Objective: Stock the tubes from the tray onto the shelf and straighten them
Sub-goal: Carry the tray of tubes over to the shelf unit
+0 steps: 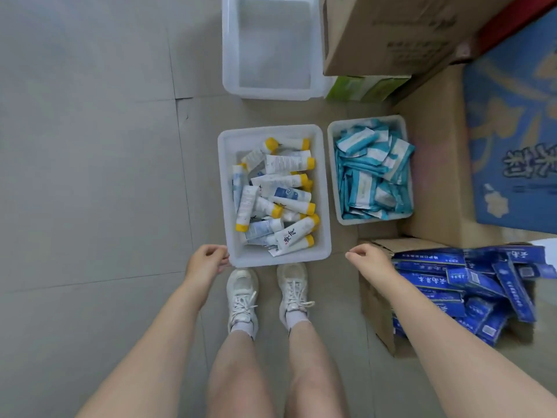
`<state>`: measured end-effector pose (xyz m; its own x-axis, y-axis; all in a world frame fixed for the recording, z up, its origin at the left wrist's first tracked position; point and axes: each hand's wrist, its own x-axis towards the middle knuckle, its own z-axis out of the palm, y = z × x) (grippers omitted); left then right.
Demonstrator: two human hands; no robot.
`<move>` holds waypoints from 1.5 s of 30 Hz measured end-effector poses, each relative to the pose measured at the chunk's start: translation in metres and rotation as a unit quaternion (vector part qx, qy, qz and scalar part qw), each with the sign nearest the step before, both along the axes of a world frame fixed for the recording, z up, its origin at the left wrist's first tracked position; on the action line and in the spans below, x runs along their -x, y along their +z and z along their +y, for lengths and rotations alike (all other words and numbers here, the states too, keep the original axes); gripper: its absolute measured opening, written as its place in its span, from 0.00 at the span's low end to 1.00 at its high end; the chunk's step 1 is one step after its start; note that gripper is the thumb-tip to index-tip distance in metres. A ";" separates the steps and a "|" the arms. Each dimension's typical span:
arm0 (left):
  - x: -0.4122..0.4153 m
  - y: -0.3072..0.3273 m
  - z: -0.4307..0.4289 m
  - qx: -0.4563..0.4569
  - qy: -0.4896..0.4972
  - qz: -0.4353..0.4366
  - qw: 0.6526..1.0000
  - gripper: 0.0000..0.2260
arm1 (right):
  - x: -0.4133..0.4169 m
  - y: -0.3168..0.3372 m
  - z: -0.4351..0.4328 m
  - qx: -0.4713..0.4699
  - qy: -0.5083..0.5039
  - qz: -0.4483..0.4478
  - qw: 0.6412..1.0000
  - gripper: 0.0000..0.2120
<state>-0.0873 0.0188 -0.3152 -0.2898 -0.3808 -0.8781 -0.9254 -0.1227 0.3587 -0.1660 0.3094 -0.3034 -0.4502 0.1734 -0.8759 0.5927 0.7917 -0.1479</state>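
Tubes [280,194]: white, yellow-capped, heaped crisscross in tray [280,260] on floor, just beyond shoes | left hand [206,260]: curled at tray's near-left corner, grip on rim unclear | right hand [366,256]: loosely curled, empty, apart from tray's right side | shelf: not in view | risk: one-sided lift tilts tray, loose tubes slide out

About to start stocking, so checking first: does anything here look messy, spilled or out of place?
The tubes lie jumbled in their tray, caps pointing every way. Blue boxes overflow the open carton. Nothing looks damaged.
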 end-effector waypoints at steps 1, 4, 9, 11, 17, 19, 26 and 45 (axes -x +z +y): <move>0.003 -0.015 -0.001 0.005 0.008 0.002 1.000 0.07 | 0.004 -0.016 0.000 0.001 -0.004 0.000 1.000 0.14; 0.012 -0.063 -0.006 0.023 0.008 0.014 1.000 0.08 | 0.018 -0.067 0.001 0.010 -0.014 0.008 1.000 0.14; 0.026 -0.144 -0.025 0.057 -0.020 0.021 0.998 0.06 | 0.037 -0.147 -0.002 0.010 -0.030 0.032 0.999 0.14; 0.029 -0.174 -0.033 0.078 -0.042 0.016 0.996 0.04 | 0.043 -0.176 -0.003 0.002 -0.031 0.045 0.998 0.14; 0.038 -0.238 -0.043 0.152 -0.051 0.002 0.987 0.09 | 0.061 -0.237 -0.010 -0.011 -0.051 0.108 0.993 0.17; 0.043 -0.256 -0.041 0.144 -0.029 0.013 0.989 0.08 | 0.065 -0.250 -0.011 -0.001 -0.051 0.125 0.991 0.18; 0.062 -0.293 -0.023 0.155 0.011 0.080 0.985 0.17 | 0.062 -0.284 -0.008 0.017 -0.092 0.162 0.982 0.22; 0.057 -0.306 -0.018 0.144 0.032 0.107 0.983 0.20 | 0.061 -0.301 -0.034 0.006 -0.210 0.217 0.953 0.32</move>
<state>-0.1444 0.0013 -0.6208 -0.4233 -0.6286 -0.6525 -0.8189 -0.0425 0.5723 -0.2274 0.2756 -0.6046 -0.6635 0.4089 -0.6266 0.7381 0.4948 -0.4587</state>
